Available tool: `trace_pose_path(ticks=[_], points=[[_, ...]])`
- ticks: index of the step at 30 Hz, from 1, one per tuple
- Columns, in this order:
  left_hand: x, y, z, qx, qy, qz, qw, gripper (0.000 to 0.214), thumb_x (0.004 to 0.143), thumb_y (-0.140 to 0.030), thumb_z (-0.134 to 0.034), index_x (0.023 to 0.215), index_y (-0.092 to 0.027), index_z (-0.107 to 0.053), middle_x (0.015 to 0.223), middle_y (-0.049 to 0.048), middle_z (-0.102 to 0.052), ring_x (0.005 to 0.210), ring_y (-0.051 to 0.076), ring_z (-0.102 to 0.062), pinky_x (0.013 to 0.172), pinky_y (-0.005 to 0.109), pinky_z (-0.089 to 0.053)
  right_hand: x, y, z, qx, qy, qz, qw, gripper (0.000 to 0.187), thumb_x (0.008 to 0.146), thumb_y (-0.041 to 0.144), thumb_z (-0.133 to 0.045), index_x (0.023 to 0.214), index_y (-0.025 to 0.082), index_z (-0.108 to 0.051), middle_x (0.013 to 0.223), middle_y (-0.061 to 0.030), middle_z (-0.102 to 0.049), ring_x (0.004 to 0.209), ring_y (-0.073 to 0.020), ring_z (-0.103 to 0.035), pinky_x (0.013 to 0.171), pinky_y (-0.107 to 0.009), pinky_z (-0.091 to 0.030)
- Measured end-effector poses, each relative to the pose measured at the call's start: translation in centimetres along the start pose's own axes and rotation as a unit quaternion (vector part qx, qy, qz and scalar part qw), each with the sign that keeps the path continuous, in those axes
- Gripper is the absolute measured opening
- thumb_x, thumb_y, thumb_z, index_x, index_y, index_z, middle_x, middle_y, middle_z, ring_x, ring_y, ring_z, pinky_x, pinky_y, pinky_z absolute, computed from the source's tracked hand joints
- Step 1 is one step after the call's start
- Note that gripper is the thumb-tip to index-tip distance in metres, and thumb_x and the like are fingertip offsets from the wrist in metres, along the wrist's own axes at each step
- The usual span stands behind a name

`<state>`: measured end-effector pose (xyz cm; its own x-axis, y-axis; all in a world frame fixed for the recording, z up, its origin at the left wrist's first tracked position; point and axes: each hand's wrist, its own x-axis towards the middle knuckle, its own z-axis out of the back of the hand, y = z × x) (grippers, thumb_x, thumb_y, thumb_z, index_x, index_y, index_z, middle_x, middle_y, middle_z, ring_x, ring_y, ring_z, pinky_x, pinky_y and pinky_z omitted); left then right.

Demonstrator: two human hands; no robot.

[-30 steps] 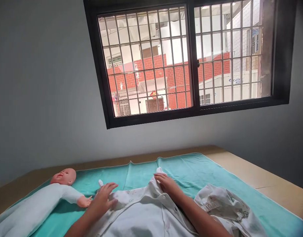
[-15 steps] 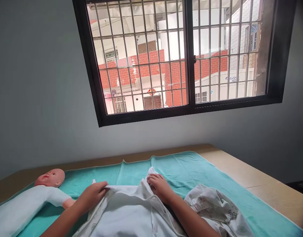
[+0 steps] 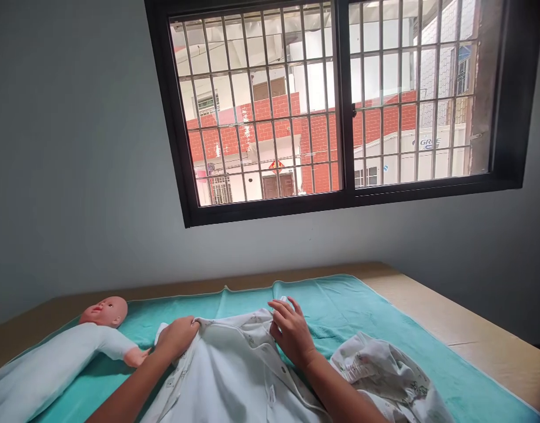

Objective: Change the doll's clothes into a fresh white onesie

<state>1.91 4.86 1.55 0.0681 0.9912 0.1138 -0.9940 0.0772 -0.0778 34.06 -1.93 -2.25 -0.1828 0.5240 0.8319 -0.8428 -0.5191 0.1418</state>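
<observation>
The left hand (image 3: 179, 338) has fingers clamped on the thin edge of a creased white shirt (image 3: 234, 364); the right hand's (image 3: 294, 335) curved fingers stand apart at its collar. Beneath the fingers lies a fuzzy turquoise towel (image 3: 335, 299).

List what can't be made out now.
All in the head view:
- Left hand: some fingertips, hidden by the hand itself and the garment.
- Right hand: whether it grips the garment; its own fingers mask the contact.
- Garment: near end, cut off by the bottom edge.
- Tag: print too small.
- Doll: feet, cut off by the frame edge.
</observation>
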Motion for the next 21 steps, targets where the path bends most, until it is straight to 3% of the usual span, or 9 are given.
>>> trace_pose_path(ticks=[2, 5, 7, 9, 11, 14, 17, 21], points=[[0.0, -0.7, -0.6, 0.009, -0.013, 0.016, 1.000, 0.036, 0.091, -0.024, -0.030, 0.090, -0.017, -0.066, 0.105, 0.0155, -0.071, 0.098, 0.031, -0.064, 0.077, 0.040, -0.045, -0.1, -0.1, -0.1, 0.001, 0.038, -0.031, 0.999, 0.021, 0.088, 0.010, -0.045, 0.094, 0.022, -0.061, 0.128, -0.0036, -0.065, 0.120, -0.0194, -0.056, 0.115, -0.046, -0.021], [-0.1, -1.8, -1.4, 0.015, -0.038, -0.003, 0.999, 0.037, 0.086, -0.011, -0.034, 0.107, -0.012, -0.064, 0.120, 0.0197, -0.064, 0.115, 0.035, -0.056, 0.090, 0.047, -0.042, -0.4, -0.8, -0.6, -0.010, 0.130, -0.156, 0.979, 0.029, 0.088, 0.017, -0.051, 0.115, 0.022, -0.059, 0.135, -0.0073, -0.059, 0.125, -0.0251, -0.052, 0.111, -0.049, -0.028], [-0.3, -2.6, -1.7, 0.003, -0.041, -0.054, 0.998, 0.043, 0.082, -0.005, -0.037, 0.115, -0.016, -0.062, 0.127, 0.0140, -0.061, 0.122, 0.028, -0.052, 0.098, 0.042, -0.039, -0.7, -1.5, -0.9, -0.025, 0.176, -0.229, 0.957, 0.033, 0.087, 0.022, -0.053, 0.119, 0.021, -0.060, 0.136, -0.0089, -0.059, 0.126, -0.0286, -0.051, 0.107, -0.049, -0.032], [-0.5, -3.5, -1.9, -0.013, -0.031, -0.118, 0.992, 0.045, 0.081, -0.007, -0.042, 0.119, -0.023, -0.061, 0.131, 0.0057, -0.060, 0.125, 0.019, -0.050, 0.104, 0.032, -0.036, -0.9, -2.1, -1.2, -0.038, 0.196, -0.259, 0.945, 0.029, 0.086, 0.024, -0.054, 0.114, 0.021, -0.063, 0.135, -0.0088, -0.060, 0.124, -0.0294, -0.052, 0.104, -0.047, -0.035], [-0.6, -4.3, -2.2, -0.034, -0.022, -0.182, 0.982, 0.042, 0.080, -0.015, -0.051, 0.118, -0.027, -0.062, 0.132, 0.0025, -0.059, 0.127, 0.017, -0.048, 0.106, 0.029, -0.033, -1.0, -2.4, -1.4, -0.046, 0.195, -0.275, 0.940, 0.032, 0.085, 0.025, -0.054, 0.116, 0.020, -0.063, 0.135, -0.0094, -0.059, 0.124, -0.0295, -0.052, 0.104, -0.046, -0.035], [-0.6, -5.7, -2.7, -0.061, -0.017, -0.232, 0.971, 0.033, 0.079, -0.022, -0.055, 0.110, -0.028, -0.067, 0.124, 0.0029, -0.064, 0.122, 0.021, -0.051, 0.102, 0.032, -0.035, -1.1, -2.8, -1.8, -0.034, 0.192, -0.313, 0.929, 0.053, 0.082, 0.025, -0.058, 0.135, 0.017, -0.051, 0.140, -0.0127, -0.055, 0.131, -0.0310, -0.046, 0.109, -0.048, -0.029], [-0.4, -6.9, -3.2, -0.071, -0.019, -0.209, 0.975, 0.025, 0.084, -0.023, -0.048, 0.097, -0.027, -0.069, 0.111, 0.0026, -0.068, 0.111, 0.021, -0.057, 0.093, 0.032, -0.039, -1.1, -2.9, -2.0, 0.009, 0.180, -0.318, 0.931, 0.058, 0.079, 0.021, -0.058, 0.136, 0.017, -0.050, 0.136, -0.0124, -0.058, 0.128, -0.0327, -0.048, 0.110, -0.052, -0.025], [0.2, -8.3, -3.6, -0.093, -0.040, -0.125, 0.987, 0.029, 0.087, -0.023, -0.039, 0.092, -0.022, -0.067, 0.104, 0.0056, -0.070, 0.102, 0.022, -0.061, 0.083, 0.032, -0.041, -0.7, -2.9, -1.8, 0.028, 0.115, -0.308, 0.944, 0.033, 0.082, 0.018, -0.049, 0.111, 0.019, -0.064, 0.107, -0.0089, -0.070, 0.105, -0.0292, -0.060, 0.095, -0.043, -0.039]])
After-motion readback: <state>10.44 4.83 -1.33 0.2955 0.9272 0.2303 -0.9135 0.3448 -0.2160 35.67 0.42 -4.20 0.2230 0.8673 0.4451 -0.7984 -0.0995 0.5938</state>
